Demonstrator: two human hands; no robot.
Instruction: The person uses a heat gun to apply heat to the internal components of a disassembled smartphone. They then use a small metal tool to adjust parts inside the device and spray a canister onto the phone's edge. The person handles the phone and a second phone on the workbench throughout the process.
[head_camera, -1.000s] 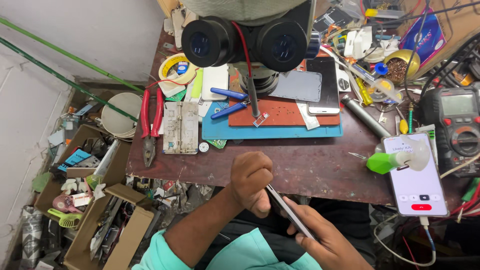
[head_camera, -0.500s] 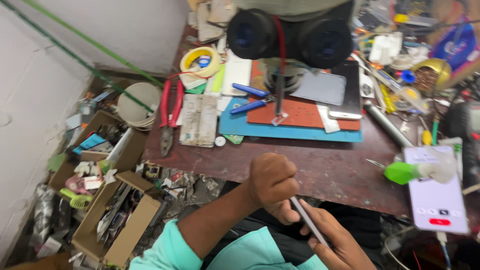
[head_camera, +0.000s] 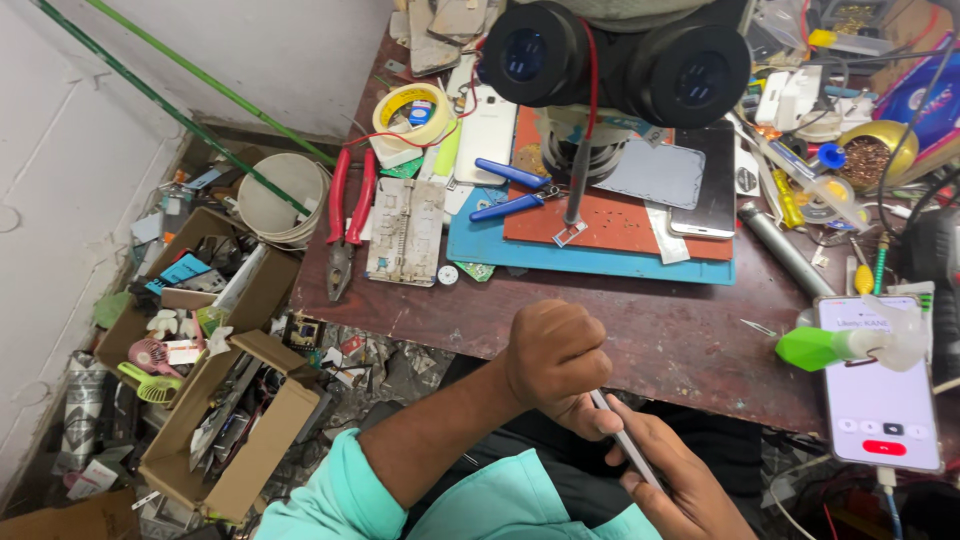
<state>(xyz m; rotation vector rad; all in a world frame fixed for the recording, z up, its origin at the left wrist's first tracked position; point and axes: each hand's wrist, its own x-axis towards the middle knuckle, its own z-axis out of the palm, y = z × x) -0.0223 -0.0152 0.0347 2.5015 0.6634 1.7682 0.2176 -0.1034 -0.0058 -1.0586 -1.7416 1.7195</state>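
Below the near edge of the dark brown wooden desk (head_camera: 640, 340), both hands hold a thin flat silver-edged phone (head_camera: 625, 445) edge-on. Left hand (head_camera: 555, 360) fingers curl closed over its upper end; right hand (head_camera: 675, 480) fingers wrap its lower part. A black binocular microscope (head_camera: 620, 60) stands above an orange mat (head_camera: 620, 215).

Red pliers (head_camera: 346, 215), microscope (head_camera: 615, 55), tape roll (head_camera: 415, 110)
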